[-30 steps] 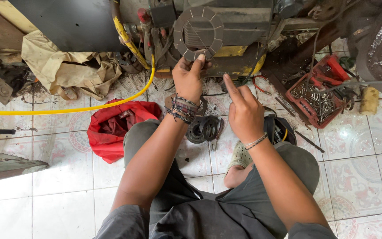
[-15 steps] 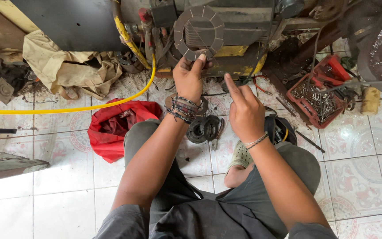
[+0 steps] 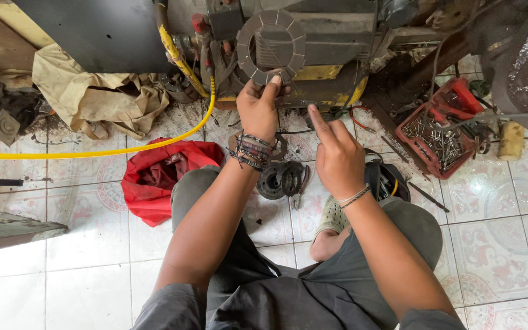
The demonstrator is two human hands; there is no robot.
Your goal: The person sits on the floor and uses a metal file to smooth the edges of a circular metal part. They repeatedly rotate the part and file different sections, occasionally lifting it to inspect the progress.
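Left hand [image 3: 258, 110] reaching up, fingers pinching lower edge of grey slotted ring [image 3: 271, 46]. Ring standing upright against front of machine [image 3: 331, 43], above tiled floor [image 3: 87, 256]. Right hand [image 3: 337, 156] hovering just beside left, index finger pointing up toward ring, other fingers curling in, holding nothing. Dark round parts [image 3: 282, 180] lying on floor between knees. Red cloth [image 3: 160, 177] lying to left, yellow hose [image 3: 93, 151] running across it. Red tray of screws [image 3: 438, 134] sitting to right.
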